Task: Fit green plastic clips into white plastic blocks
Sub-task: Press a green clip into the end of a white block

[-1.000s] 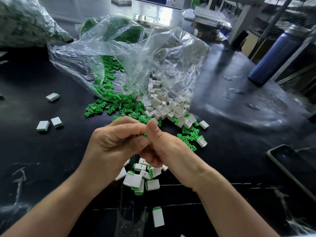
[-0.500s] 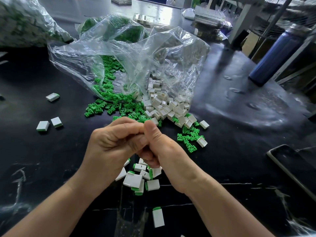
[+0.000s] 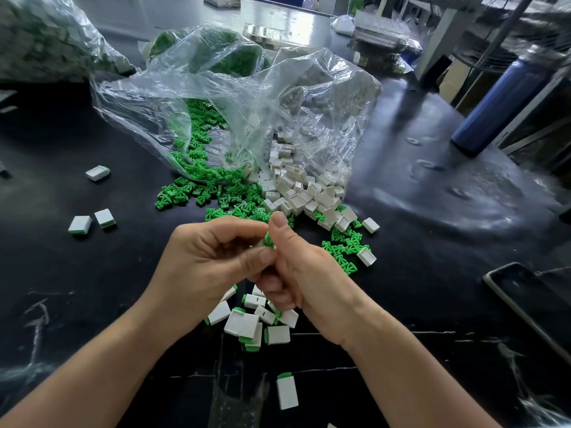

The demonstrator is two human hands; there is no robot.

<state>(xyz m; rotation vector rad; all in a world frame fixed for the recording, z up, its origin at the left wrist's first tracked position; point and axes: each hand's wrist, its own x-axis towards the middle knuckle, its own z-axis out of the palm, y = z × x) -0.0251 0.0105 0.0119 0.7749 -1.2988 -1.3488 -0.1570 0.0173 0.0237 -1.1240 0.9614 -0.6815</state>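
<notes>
A glossy black worktable [image 3: 417, 186] is stretching away toward shelving and machine frames at the far edge. At the far right a blue bottle [image 3: 500, 100] is standing upright, and a dark phone [image 3: 531, 301] is lying flat at the near right. A clear plastic bag [image 3: 247, 97] is sagging open in the middle, spilling a heap of loose green clips [image 3: 216, 186] on its left and a heap of white blocks [image 3: 302, 193] on its right; the two heaps are touching where they meet.

Just on the near side of the heaps, the left hand [image 3: 204, 267] and the right hand [image 3: 306, 273] are meeting above the table. Both are closing tightly on one green clip [image 3: 268, 240], which is showing between the right thumb and the left fingertips. Whether a white block is hiding inside the curled fingers cannot be told.

Under the hands, a small cluster of fitted blocks [image 3: 256, 322], white with green ends, is lying on the table. One more fitted block [image 3: 287, 392] is lying alone nearer the person. Well off to the left, a pair of fitted blocks [image 3: 92, 222] is sitting side by side, and a single one [image 3: 98, 173] is lying farther back.
</notes>
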